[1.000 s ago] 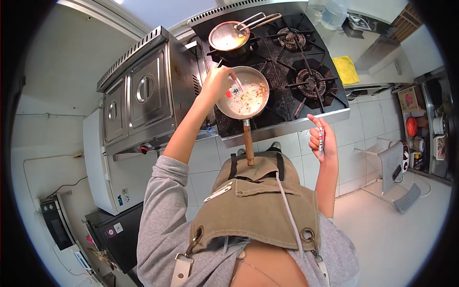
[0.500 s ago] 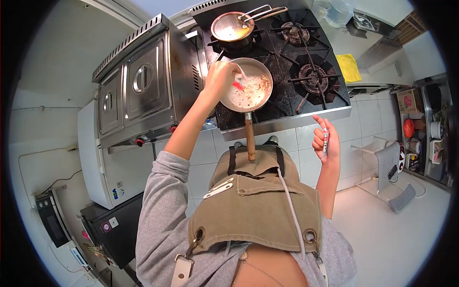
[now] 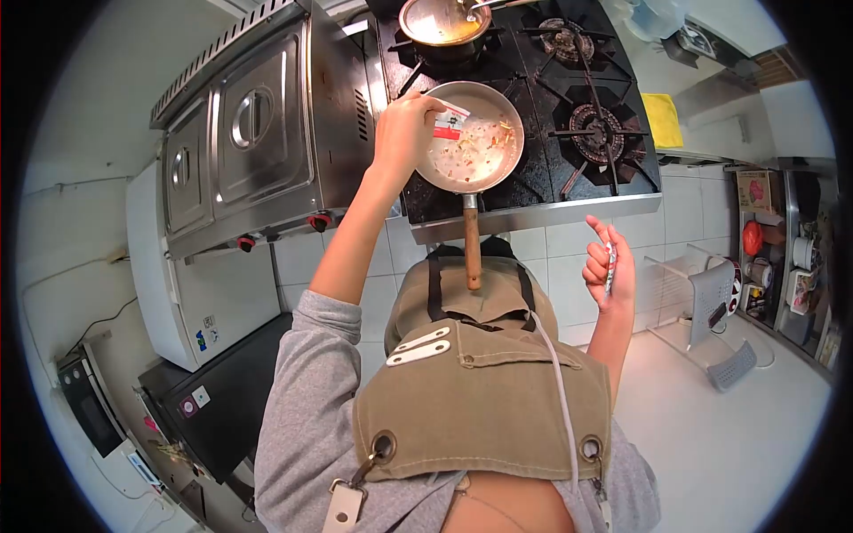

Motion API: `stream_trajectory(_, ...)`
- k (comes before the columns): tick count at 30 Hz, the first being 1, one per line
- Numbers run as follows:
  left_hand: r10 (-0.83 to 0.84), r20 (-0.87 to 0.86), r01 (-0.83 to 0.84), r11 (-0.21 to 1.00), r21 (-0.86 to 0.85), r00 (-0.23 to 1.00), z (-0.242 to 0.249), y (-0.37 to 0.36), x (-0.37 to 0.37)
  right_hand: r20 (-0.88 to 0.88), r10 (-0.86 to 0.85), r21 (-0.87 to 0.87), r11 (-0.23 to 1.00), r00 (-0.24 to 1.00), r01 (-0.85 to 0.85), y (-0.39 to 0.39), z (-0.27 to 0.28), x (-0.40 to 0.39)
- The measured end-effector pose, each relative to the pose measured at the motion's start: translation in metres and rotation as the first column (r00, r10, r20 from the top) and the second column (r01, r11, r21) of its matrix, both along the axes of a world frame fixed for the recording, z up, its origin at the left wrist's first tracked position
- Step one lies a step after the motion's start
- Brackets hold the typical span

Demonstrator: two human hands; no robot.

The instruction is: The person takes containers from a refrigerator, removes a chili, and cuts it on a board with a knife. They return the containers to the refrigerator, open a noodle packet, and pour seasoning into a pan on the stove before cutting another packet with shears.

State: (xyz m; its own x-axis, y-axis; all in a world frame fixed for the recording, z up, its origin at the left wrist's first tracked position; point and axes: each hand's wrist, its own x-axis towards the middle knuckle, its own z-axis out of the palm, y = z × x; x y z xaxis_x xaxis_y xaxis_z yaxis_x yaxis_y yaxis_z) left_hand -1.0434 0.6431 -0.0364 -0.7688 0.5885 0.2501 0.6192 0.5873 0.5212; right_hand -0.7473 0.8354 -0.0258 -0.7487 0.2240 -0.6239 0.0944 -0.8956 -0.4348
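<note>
My left hand [image 3: 404, 133] is closed on a small red-and-white sachet [image 3: 450, 124], held tilted over the left side of a frying pan [image 3: 484, 98]. Pale, creamy liquid with small brown and orange bits [image 3: 471, 155] covers the pan's bottom. The pan sits on the front left burner, its wooden handle [image 3: 473, 253] pointing toward me. Off to the right of the handle, beyond the stove's front edge, my right hand [image 3: 619, 275] has its fingers curled around a thin, white patterned packet [image 3: 610, 266]. Whether anything is falling from the sachet cannot be made out.
A second pot [image 3: 444, 22] with a strainer over it stands on the back left burner. Bare burners [image 3: 597, 133] lie to the right. A steel appliance [image 3: 258, 124] flanks the stove on the left; a yellow cloth [image 3: 662, 120] hangs at the right counter.
The sachet in my left hand has turned and lifted, so more of its printed face shows. The view has shifted slightly. My right hand keeps nearly the same pose.
</note>
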Motion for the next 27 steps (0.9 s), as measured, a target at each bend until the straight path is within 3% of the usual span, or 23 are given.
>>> stream_trajectory(4, 0.038, -0.031, -0.039, 0.999, -0.012, 0.999, -0.006, -0.012, 0.005, 0.054, 0.028, -0.003, 1.0, 0.998, -0.028, 0.0, -0.001, -0.012)
stream_trajectory(7, 0.081, 0.114, -0.076, 0.996, -0.046, 0.99, -0.001, -0.017, 0.008, 0.05, 0.034, -0.017, 0.999, 0.998, -0.033, 0.005, -0.001, -0.019)
stream_trajectory(11, 0.117, 0.111, -0.116, 0.993, -0.008, 0.987, -0.008, -0.02, 0.006, 0.062, 0.033, -0.006, 0.999, 0.997, -0.033, 0.01, -0.003, -0.028)
stream_trajectory(13, 0.062, 0.076, -0.075, 0.978, 0.193, 0.995, -0.022, -0.021, 0.002, 0.063, 0.042, 0.004, 0.999, 0.997, -0.042, 0.011, -0.003, -0.032)
stream_trajectory(19, 0.035, 0.16, -0.063, 0.983, 0.174, 0.987, -0.015, -0.019, 0.003, 0.05, 0.044, 0.027, 0.999, 0.998, -0.046, 0.002, 0.006, -0.037)
stream_trajectory(22, -0.001, 0.036, -0.007, 0.978, 0.21, 0.999, -0.011, -0.016, 0.006, 0.044, 0.042, 0.043, 0.998, 0.998, -0.043, -0.005, 0.01, -0.034)
stream_trajectory(27, -0.045, 0.069, 0.033, 0.986, 0.166, 0.997, -0.004, -0.018, 0.008, 0.01, 0.058, 0.07, 0.996, 0.998, -0.059, -0.016, 0.015, -0.025)
